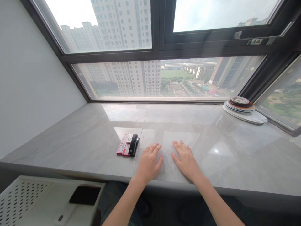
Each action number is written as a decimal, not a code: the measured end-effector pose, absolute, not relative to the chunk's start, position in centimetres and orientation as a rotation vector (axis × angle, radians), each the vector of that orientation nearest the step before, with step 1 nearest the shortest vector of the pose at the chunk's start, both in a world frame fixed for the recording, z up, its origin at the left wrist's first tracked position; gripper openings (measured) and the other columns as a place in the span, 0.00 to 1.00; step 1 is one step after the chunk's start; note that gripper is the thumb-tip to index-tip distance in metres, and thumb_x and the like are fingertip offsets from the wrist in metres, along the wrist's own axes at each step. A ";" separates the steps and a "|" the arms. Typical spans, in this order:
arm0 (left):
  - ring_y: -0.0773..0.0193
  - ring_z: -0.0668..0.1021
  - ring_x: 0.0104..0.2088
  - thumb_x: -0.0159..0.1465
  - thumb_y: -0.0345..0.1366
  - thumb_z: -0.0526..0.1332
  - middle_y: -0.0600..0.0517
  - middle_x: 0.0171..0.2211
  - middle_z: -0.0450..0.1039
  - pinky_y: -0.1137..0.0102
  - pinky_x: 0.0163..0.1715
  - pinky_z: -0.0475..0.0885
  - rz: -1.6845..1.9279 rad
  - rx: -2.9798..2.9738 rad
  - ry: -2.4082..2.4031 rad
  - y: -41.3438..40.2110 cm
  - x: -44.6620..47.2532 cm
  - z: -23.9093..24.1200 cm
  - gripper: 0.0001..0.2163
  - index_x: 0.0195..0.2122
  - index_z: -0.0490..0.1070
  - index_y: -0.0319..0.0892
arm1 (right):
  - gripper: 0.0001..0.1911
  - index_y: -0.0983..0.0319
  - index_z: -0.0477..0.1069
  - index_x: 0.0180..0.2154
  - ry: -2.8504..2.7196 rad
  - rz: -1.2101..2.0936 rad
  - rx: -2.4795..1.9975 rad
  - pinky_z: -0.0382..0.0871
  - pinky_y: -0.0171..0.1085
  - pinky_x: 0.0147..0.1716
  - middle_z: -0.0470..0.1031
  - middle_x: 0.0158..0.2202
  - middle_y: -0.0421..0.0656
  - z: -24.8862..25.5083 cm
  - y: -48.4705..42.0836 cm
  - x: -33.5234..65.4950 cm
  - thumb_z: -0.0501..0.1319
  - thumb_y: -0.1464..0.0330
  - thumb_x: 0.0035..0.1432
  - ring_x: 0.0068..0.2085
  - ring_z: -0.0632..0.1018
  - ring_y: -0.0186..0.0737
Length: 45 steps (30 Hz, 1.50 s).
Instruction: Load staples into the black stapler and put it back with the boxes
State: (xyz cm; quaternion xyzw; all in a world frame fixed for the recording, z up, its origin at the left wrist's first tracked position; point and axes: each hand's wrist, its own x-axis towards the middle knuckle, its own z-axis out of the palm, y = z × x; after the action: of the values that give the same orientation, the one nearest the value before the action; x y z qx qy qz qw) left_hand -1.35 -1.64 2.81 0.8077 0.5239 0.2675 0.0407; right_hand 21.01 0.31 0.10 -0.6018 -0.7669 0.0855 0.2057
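My left hand (150, 161) rests palm down on the grey marble-look sill (77, 141), fingers stretched out and holding nothing. To its right my right hand (185, 159) lies the same way, fingers apart. A gap of bare sill separates the two hands. Just left of my left hand, not touching it, a black stapler (133, 145) stands beside small red-and-white boxes (122, 147). A smaller pale box (129, 138) lies on top of them, against the stapler. The print on the boxes is too small to read.
A stack of plates and round mats (244, 113) stands in the far right corner by the window. The dark window frame (155, 55) borders the sill's back. Below the front edge at left, a dark phone-like slab (85, 195) lies on a white perforated cabinet (42, 204).
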 end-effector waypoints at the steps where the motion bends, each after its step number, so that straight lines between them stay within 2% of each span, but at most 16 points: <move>1: 0.49 0.63 0.70 0.74 0.43 0.52 0.47 0.69 0.61 0.48 0.68 0.60 0.777 2.482 1.633 -1.3 -0.2 2.3 0.23 0.69 0.59 0.51 | 0.31 0.54 0.52 0.73 -2.173 0.181 -1.705 0.40 0.59 0.71 0.53 0.74 0.43 0.0 0.1 20.9 0.47 0.59 0.72 0.75 0.47 0.51; 4: 0.44 0.54 0.73 0.73 0.49 0.53 0.45 0.73 0.52 0.41 0.70 0.52 0.714 2.476 1.726 -0.5 1.7 0.7 0.28 0.72 0.55 0.48 | 0.31 0.52 0.51 0.74 -2.240 0.043 -1.752 0.35 0.61 0.71 0.44 0.76 0.43 -0.1 -0.6 19.9 0.46 0.59 0.73 0.76 0.44 0.54; 7: 0.45 0.52 0.74 0.73 0.49 0.52 0.46 0.74 0.50 0.40 0.70 0.49 0.708 2.475 1.740 -0.3 1.8 -0.2 0.29 0.73 0.53 0.50 | 0.31 0.51 0.50 0.74 -2.266 0.009 -1.776 0.33 0.64 0.70 0.39 0.77 0.43 0.1 -0.9 19.3 0.45 0.58 0.73 0.76 0.42 0.57; 14: 0.46 0.51 0.74 0.73 0.47 0.52 0.49 0.74 0.51 0.40 0.71 0.49 0.746 2.462 1.734 -0.4 1.8 -0.3 0.29 0.74 0.50 0.54 | 0.32 0.50 0.48 0.74 -2.254 0.005 -1.800 0.31 0.67 0.69 0.39 0.77 0.43 0.3 -0.7 19.2 0.46 0.57 0.73 0.76 0.42 0.58; 29: 0.46 0.52 0.74 0.74 0.46 0.51 0.48 0.74 0.50 0.41 0.71 0.49 0.729 2.457 1.755 -0.3 1.9 -0.2 0.27 0.73 0.54 0.53 | 0.32 0.51 0.49 0.74 -2.273 -0.038 -1.792 0.33 0.67 0.69 0.40 0.77 0.44 0.4 -0.9 19.1 0.46 0.57 0.73 0.75 0.43 0.60; 39: 0.49 0.50 0.75 0.75 0.50 0.46 0.49 0.75 0.47 0.44 0.71 0.48 0.522 2.531 1.880 -0.5 2.2 0.3 0.27 0.73 0.53 0.50 | 0.32 0.52 0.46 0.75 -2.304 -0.028 -1.829 0.33 0.66 0.69 0.38 0.77 0.45 0.8 -0.9 19.1 0.44 0.55 0.74 0.75 0.42 0.59; 45: 0.49 0.51 0.75 0.75 0.48 0.47 0.49 0.75 0.47 0.45 0.71 0.49 0.477 2.552 1.882 -0.5 2.2 0.5 0.27 0.73 0.53 0.51 | 0.32 0.51 0.47 0.75 -2.276 -0.011 -1.826 0.34 0.65 0.69 0.38 0.77 0.43 0.7 -1.0 19.2 0.43 0.52 0.74 0.76 0.42 0.58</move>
State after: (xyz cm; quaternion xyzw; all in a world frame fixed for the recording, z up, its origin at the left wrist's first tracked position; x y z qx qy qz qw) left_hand 2.20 -0.46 0.54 0.7955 0.5866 0.1486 -0.0324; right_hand 19.17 -0.95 0.74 -0.6220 -0.7750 -0.0038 0.1116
